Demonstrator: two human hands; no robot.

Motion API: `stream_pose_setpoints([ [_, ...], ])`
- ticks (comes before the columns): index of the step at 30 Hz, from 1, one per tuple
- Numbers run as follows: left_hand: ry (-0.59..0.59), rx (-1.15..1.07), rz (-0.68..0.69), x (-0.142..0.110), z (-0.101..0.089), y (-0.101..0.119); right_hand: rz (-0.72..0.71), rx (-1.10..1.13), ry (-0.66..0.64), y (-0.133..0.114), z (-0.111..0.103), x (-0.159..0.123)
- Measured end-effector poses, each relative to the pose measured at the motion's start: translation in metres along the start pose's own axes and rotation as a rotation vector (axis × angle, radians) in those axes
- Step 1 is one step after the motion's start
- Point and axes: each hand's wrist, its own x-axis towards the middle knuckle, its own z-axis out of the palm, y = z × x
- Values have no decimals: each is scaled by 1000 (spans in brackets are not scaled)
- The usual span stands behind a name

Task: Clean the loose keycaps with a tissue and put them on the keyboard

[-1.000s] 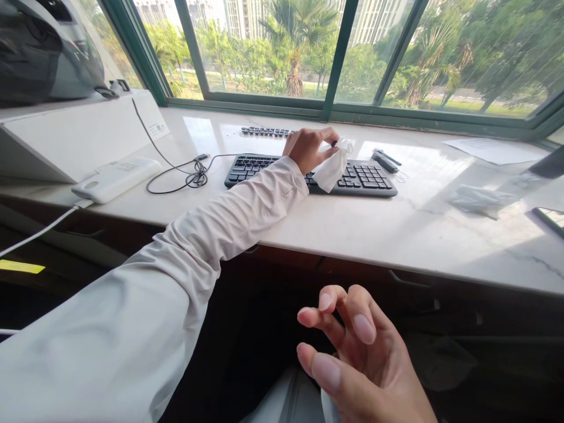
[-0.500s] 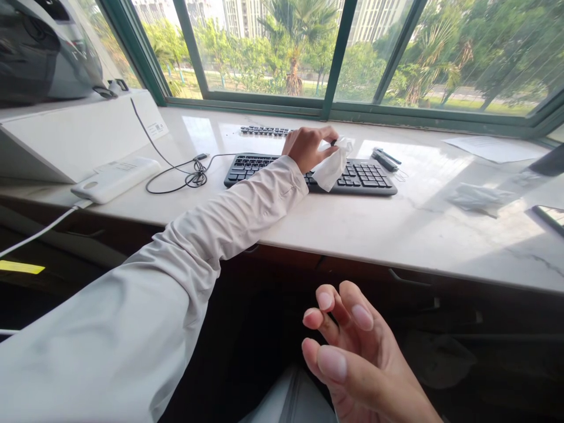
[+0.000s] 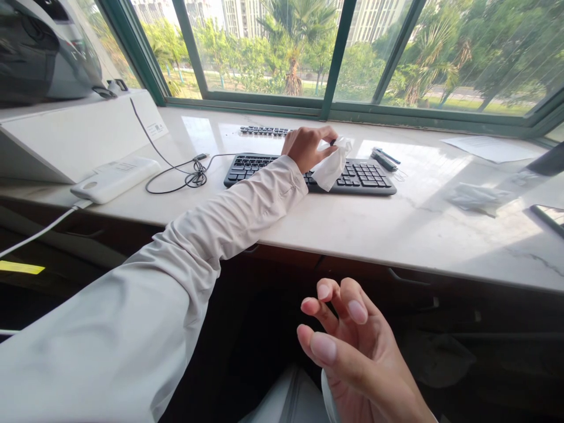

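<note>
My left hand (image 3: 305, 148) reaches across the marble sill and pinches a crumpled white tissue (image 3: 331, 166), which hangs over the middle keys of a black keyboard (image 3: 368, 177). Its arm is in a pale long sleeve. My right hand (image 3: 359, 352) floats low in front of me, below the sill's edge, with its fingers loosely curled and apart and nothing in them.
A second black keyboard (image 3: 263, 131) lies behind the first. A coiled black cable (image 3: 197, 174), a white power bank (image 3: 115, 179) and a white box (image 3: 70, 139) are at the left. Black pens (image 3: 384, 158), a wrapper (image 3: 478, 197), paper (image 3: 490, 149) and a phone edge (image 3: 550, 216) are at the right.
My right hand has shifted slightly upward with small finger movements. The left hand and tissue have stayed on the keyboard.
</note>
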Motion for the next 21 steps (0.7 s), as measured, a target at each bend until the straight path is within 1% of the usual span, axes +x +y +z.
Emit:
stream_pose_setpoints([
  [3,-2,-4,-2,0,1,-1,14,-12,-24,-1,-3,1],
  [8,2,-12,5,1,2,-2,12,-6,11,0,-1,0],
  [10,7,-9,8,1,2,-3,-1,-18,4,1,-1,0],
  [17,11,6,19,1,1,-2,-138,-92,7,5,0,0],
  [19,7,6,18,1,0,-1,-161,-110,1,6,1,0],
  [21,4,12,13,0,0,-1,-182,-131,-6,8,-2,1],
])
